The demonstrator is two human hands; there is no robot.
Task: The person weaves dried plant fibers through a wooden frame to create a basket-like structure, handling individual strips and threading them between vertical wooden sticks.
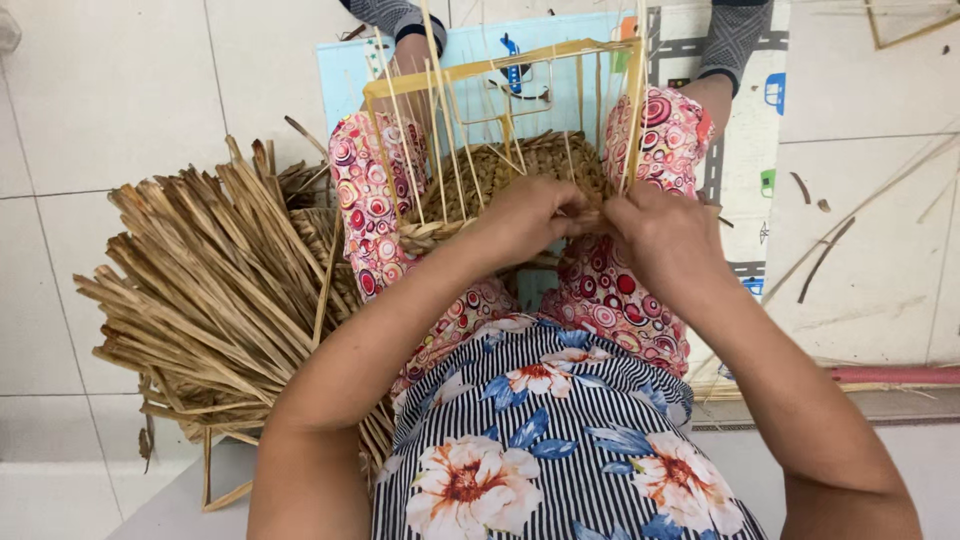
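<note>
Fingers (560, 215) of both hands pinch basket (500, 170) weave | lap | white tile floor (110, 90) | straw bundle (210, 290)

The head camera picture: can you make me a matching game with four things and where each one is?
Things:
1. pile of dried leaf strips
2. left hand
3. right hand
4. play mat

Places:
A. on the floor under the legs
B. at the near edge of the half-woven basket, on the left side
C. on the tiled floor by the person's left side
D. at the basket's near edge, on the right side

Pairs: 1-C, 2-B, 3-D, 4-A
</note>
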